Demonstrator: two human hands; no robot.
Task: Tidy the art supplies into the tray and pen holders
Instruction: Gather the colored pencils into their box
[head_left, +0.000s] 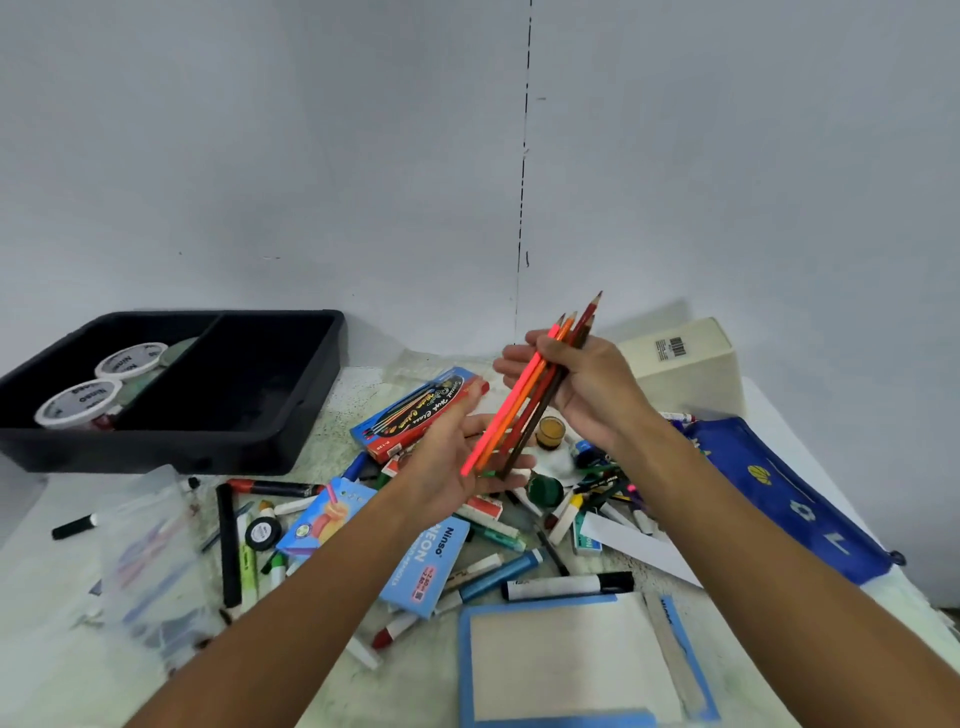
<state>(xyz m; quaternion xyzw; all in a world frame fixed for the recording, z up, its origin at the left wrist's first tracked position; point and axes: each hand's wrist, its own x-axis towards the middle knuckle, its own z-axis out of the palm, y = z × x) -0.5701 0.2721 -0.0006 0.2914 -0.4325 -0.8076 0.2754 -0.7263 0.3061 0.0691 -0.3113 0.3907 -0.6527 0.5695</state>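
My right hand (592, 387) grips a bundle of several coloured pencils (524, 402), pink, orange, red and brown, tips pointing up and right. Below it my left hand (457, 462) is held palm up with fingers relaxed, and the pencils' lower ends rest against its palm. A black two-compartment tray (291, 415) stands at the back left with two white Ninso tubs (78, 402) in its left compartment. A cream box (691, 364) lies on its side at the back right. Loose markers, crayons and paint tubes (498, 566) litter the table under my hands.
A red-and-blue pencil box (410, 410) lies behind my left hand, a blue Ninso Neon box (426, 566) under my left forearm. A blue pencil pouch (789, 499) sits at the right, a blue-edged pad (566, 660) in front, a clear plastic bag (150, 566) at the left.
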